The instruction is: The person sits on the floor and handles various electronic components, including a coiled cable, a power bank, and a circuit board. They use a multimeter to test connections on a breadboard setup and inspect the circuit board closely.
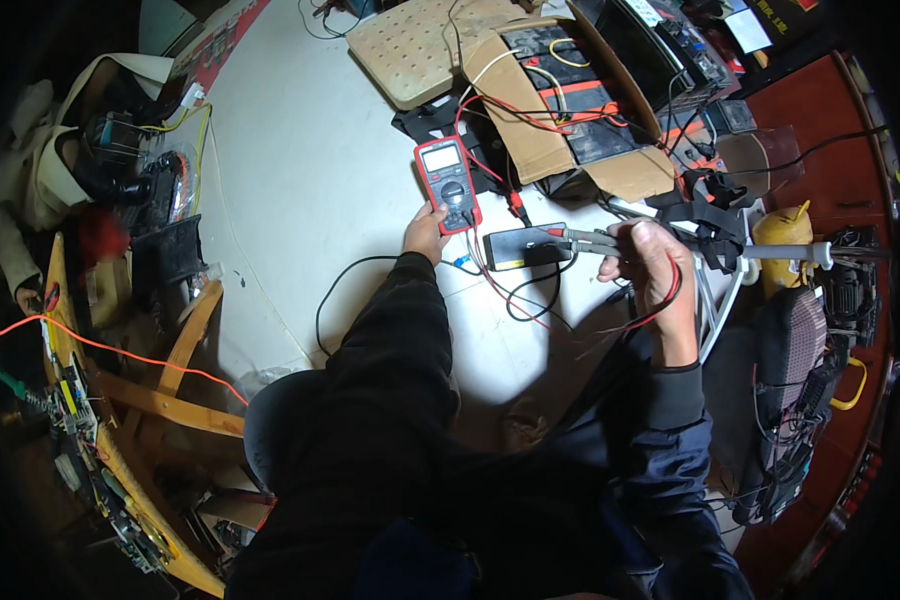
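My left hand [427,236] is closed on the lower end of a red-and-grey multimeter [448,186], its lit display facing up. In my right hand [660,272] is a pair of test probes [588,241], held side by side and pointing left. Their red and black leads [673,285] loop by the wrist. Just under the probe tips, a black box-shaped power adapter [510,251] lies on the pale floor. A red-and-black plug [517,206] on a cable is just above it. I cannot tell whether the tips touch the adapter.
Beyond the adapter, an open cardboard box [526,135] holds dark batteries [604,139] with red and yellow wires. A perforated beige seat [420,45] lies behind. At left stands a wooden frame [185,335] with an orange wire [120,349]. A grey-handled metal tube [790,252] and red cabinet [815,130] are right.
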